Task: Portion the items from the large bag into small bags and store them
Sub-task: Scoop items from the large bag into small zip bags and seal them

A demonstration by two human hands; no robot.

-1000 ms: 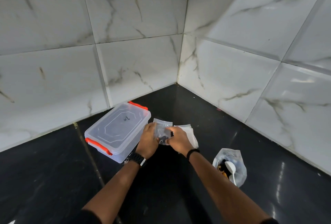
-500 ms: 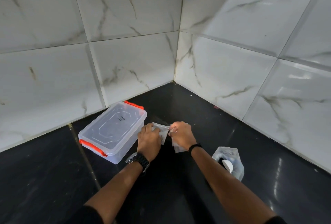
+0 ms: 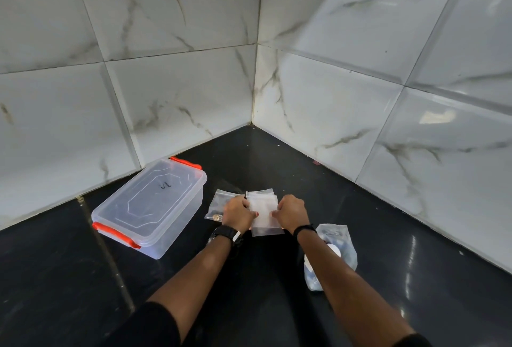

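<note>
Small bags [image 3: 263, 213], a thin stack of clear zip pouches, sit on the black counter [image 3: 277, 305] just in front of the person, between both hands. Left hand [image 3: 238, 213] pinches the stack's left edge, right hand [image 3: 291, 215] pinches the right edge; fingers curled onto the plastic on both sides.

Handling, my guess: very light, floppy, slick film. Sheets will cling together, so peeling one off prob. needs a thumb-slide at a corner or at the zip strip, the only stiffer part. Best hold is the top edge by the seal, w/ the other hand pinning the rest. Nothing fragile here, just fiddly.

Looks: stack reads milky white where layers overlap, see-through at the edges, roughly square, slightly fanned.

Just left of it, touching the left hand, lies a filled pouch [image 3: 219, 204] w/ small brownish bits at its lower corner (can't tell what they are). Further left, a clear box [image 3: 151, 208] w/ orange clips, lid on, some dark scribble on the lid.

Right of the right forearm sits the large bag [image 3: 332, 252], crumpled, mouth open, something white inside (a scoop maybe), partly hidden by the arm. Marble tile walls [image 3: 166, 83] meet in the corner behind.
</note>
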